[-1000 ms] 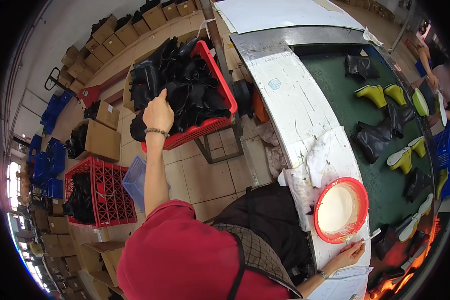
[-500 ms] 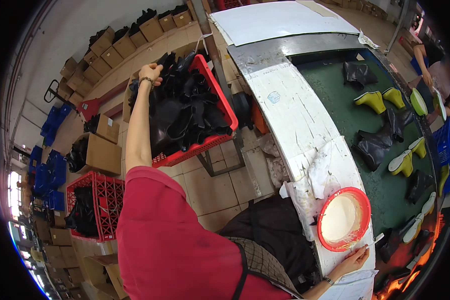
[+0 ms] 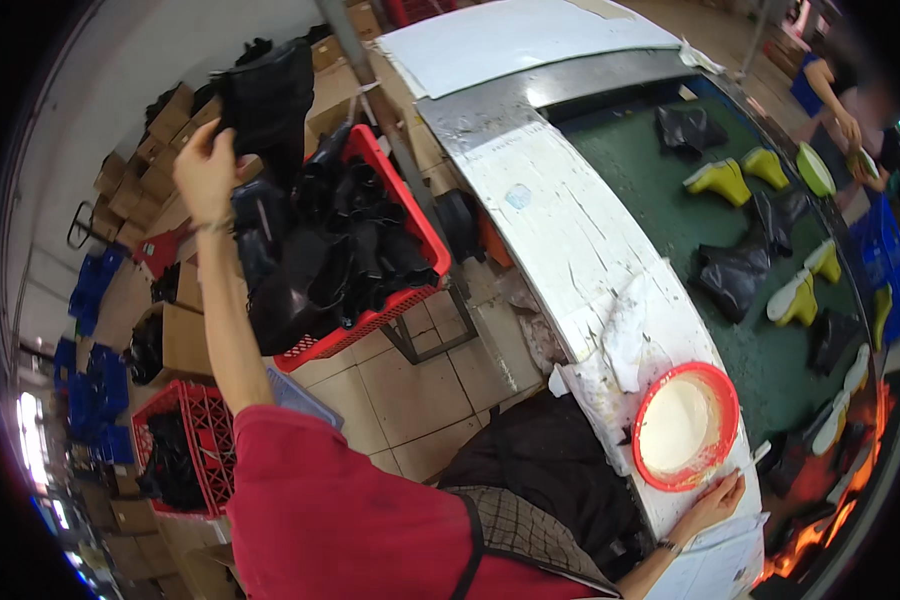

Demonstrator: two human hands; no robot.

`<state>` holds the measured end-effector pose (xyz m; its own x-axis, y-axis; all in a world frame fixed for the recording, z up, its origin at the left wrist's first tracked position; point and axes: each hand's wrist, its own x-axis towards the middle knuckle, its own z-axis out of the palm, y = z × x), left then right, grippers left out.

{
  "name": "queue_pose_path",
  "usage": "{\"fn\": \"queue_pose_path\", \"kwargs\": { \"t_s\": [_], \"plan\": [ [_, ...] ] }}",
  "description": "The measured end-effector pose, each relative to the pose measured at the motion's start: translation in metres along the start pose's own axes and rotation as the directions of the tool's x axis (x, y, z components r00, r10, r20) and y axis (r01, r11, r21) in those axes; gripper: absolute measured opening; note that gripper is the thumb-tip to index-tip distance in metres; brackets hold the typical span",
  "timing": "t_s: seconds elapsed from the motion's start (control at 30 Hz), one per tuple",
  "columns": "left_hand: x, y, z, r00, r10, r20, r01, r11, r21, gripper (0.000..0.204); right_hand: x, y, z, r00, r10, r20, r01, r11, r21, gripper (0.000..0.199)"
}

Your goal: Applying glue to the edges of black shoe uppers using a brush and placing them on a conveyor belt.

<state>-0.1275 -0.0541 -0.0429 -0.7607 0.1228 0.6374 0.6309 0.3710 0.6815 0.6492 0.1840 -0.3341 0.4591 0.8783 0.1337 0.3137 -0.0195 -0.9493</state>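
Note:
My left hand (image 3: pixel 208 172) is raised at the far side of the red crate (image 3: pixel 432 225), its fingers closed on a black boot upper (image 3: pixel 268 100) that hangs over the crate. Heaped in that crate are more black boot uppers (image 3: pixel 315 265). Low on the right, my right hand (image 3: pixel 715 502) rests by the worktable's white edge, pinching a thin brush (image 3: pixel 760 452) with a pale tip. Just beyond its fingers stands a red bowl (image 3: pixel 650 470) of cream-coloured paste (image 3: pixel 675 425), smeared around the rim.
Right of the white ledge (image 3: pixel 580 230), a green belt (image 3: pixel 640 160) carries black boot uppers and yellow-green boot bottoms (image 3: pixel 720 180). Orange heat glows near its close end. Across it, a person (image 3: pixel 845 120) handles a sole. Another red crate (image 3: pixel 210 440) and cardboard boxes (image 3: pixel 135 200) stand left.
My left hand has lifted a black boot upper out of the crate, moving up and left. My right hand stays beside the bowl with the brush. The view has shifted somewhat.

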Motion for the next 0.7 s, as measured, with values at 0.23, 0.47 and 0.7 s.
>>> {"fn": "queue_pose_path", "kwargs": {
  "t_s": [0.23,0.47,0.7],
  "plan": [
    [-0.147,0.124,0.090,0.857,0.510,0.069,-0.415,0.764,-0.494,0.026,-0.008,-0.021,0.013,0.996,0.000,0.085,-0.008,0.995,0.101,0.029],
    [-0.250,0.055,0.252,0.426,0.553,0.716,-0.209,0.830,-0.517,0.044,0.000,-0.045,-0.019,0.989,-0.035,0.141,0.021,0.994,0.104,0.028],
    [-0.224,0.064,0.248,0.158,0.348,0.924,-0.116,0.936,-0.333,0.050,-0.015,-0.144,-0.018,0.835,-0.363,0.413,0.503,0.808,-0.307,0.016]
  ]
}}
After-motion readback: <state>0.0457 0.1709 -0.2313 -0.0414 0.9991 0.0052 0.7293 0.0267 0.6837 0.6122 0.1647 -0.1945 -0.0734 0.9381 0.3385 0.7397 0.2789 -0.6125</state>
